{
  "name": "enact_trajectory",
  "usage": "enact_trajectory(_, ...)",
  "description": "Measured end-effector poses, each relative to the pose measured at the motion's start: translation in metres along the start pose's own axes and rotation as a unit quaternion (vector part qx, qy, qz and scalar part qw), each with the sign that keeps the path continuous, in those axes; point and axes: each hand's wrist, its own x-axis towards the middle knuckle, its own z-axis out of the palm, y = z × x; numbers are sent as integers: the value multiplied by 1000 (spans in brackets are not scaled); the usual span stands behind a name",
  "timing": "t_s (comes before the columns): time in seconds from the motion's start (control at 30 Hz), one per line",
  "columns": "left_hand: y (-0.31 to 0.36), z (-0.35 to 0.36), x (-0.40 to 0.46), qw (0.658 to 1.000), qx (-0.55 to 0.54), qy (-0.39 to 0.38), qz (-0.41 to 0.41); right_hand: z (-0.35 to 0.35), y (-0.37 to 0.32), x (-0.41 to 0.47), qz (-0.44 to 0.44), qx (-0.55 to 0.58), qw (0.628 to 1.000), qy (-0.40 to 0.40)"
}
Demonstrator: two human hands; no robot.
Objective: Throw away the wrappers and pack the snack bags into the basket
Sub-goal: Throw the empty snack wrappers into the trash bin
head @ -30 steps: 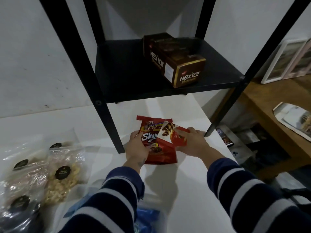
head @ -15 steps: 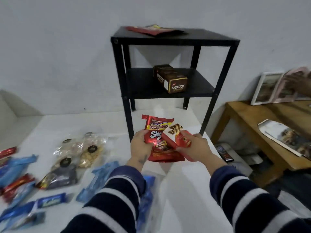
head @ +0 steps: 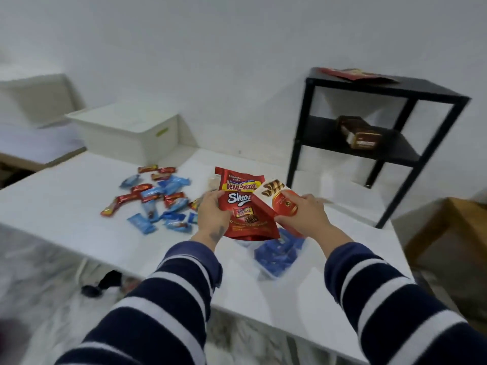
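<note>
My left hand [head: 212, 213] grips the left edge of a red beng-beng snack bag [head: 243, 206], held upright above the white table [head: 79, 185]. My right hand [head: 305, 216] holds a red and white wafer-roll box [head: 276, 201] that overlaps the bag's right side. A white bin [head: 126, 129] stands at the table's back left. Several small red and blue wrapped snacks [head: 158, 198] lie scattered on the table left of my hands. A clear pack of blue snacks [head: 279, 252] lies just under my hands.
A black two-tier shelf [head: 369, 127] stands on the table's right end, with brown snack boxes [head: 359, 135] on its lower level and a red packet [head: 355, 75] on top. A wooden table [head: 458, 225] is beyond at the right. The marble floor shows below.
My view has swung left and pulled back from the shelf. Both hands carried the red bag and the box away from under the shelf, toward the table's middle.
</note>
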Motion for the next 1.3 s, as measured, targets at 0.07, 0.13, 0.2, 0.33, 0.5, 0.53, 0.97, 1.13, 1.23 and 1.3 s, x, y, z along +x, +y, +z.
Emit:
enact_trajectory(0.07, -12, -42, 0, 999, 7, 41, -21, 14, -38, 3, -39, -3, 999, -14)
enact_trajectory(0.13, -26, -86, -1, 996, -13, 79, -43, 31, -79, 5, -77, -8, 997, -29)
enact_trajectory(0.2, -42, -131, -3, 991, -23, 120, -56, 49, -122, 8, -113, -12, 992, -48)
enact_trajectory(0.33, -78, -220, -9, 976, -29, 200, -79, 94, -213, 11, -182, -31, 979, -84)
enact_trajectory(0.5, -130, -340, -14, 958, 13, 268, -105, 163, -336, 4, -255, -52, 957, -128)
enact_trajectory(0.53, -140, -364, -15, 953, 37, 281, -109, 178, -361, 1, -269, -53, 952, -137)
enact_trajectory(0.97, -279, -608, -39, 900, 111, 363, -214, 357, -619, -54, -376, -50, 893, -243)
enact_trajectory(1.13, -332, -661, -33, 877, 86, 395, -259, 422, -689, -58, -409, -87, 861, -288)
enact_trajectory(1.23, -361, -690, -23, 862, 89, 409, -287, 463, -725, -52, -424, -95, 849, -301)
enact_trajectory(1.3, -383, -715, -13, 845, 93, 422, -314, 497, -757, -42, -428, -98, 838, -324)
